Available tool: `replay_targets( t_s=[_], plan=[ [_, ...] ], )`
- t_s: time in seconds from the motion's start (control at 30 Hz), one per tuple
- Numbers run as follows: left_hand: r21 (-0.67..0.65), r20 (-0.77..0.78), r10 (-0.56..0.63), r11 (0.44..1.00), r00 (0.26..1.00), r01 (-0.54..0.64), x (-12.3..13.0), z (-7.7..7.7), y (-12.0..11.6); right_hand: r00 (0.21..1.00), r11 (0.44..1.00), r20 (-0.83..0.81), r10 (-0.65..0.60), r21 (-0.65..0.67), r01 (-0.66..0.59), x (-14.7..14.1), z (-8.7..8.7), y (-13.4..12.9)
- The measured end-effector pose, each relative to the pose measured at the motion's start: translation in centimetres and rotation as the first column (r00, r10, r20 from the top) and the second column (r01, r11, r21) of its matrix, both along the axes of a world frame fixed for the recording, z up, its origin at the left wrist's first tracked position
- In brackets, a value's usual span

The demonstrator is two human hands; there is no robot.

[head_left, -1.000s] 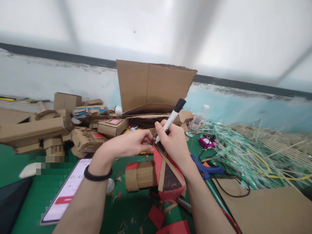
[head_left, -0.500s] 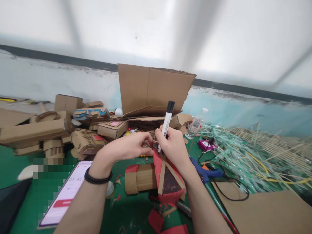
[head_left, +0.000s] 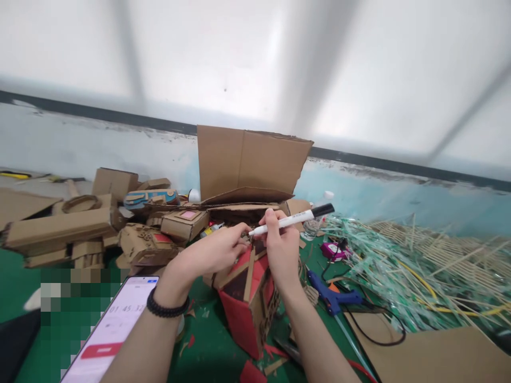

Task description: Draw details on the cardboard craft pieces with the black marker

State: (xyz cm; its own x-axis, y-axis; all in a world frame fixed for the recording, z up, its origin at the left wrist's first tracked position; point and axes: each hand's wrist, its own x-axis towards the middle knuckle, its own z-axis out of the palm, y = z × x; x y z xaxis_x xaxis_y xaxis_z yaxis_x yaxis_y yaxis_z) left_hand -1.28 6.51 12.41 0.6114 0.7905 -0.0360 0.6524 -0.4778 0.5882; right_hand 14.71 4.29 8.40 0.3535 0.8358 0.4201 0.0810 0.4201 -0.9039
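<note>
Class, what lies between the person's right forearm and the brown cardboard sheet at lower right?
In the head view, a blue glue gun, then a thin pale-blue piece and a red piece lower down.

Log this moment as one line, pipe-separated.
right hand: holding white marker, tip near far end of red cardboard model | left hand: at same end | nearby: blue glue gun

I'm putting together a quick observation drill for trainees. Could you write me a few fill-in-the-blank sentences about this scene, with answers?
1. The right hand holds a white marker with a ____ cap on its rear end.
2. The dark bracelet is worn on the ____ wrist.
3. The body of the glue gun is ____.

Missing words: black; left; blue.
</note>
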Motion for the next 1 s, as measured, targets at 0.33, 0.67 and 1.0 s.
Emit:
replay_targets(
  t_s=[0.33,0.67,1.0],
  plan=[
    [-0.171,0.181,0.113,0.982,0.977,-0.082,-0.2,1.3,-1.7,0.879,0.948,-0.441,-0.182,0.158,0.275,0.1,-0.6,0.9],
    [-0.085,0.262,0.002,0.996,0.965,0.021,1.1,-1.7,0.3,0.966,0.987,-0.218,-0.138,0.045,0.152,3.0,-1.2,2.6],
    [-0.009,0.257,-0.077,0.997,0.963,0.082,1.9,-2.9,0.9,0.986,0.991,0.130,-0.102,-0.076,0.113,5.6,-1.2,2.4]
  ],
)
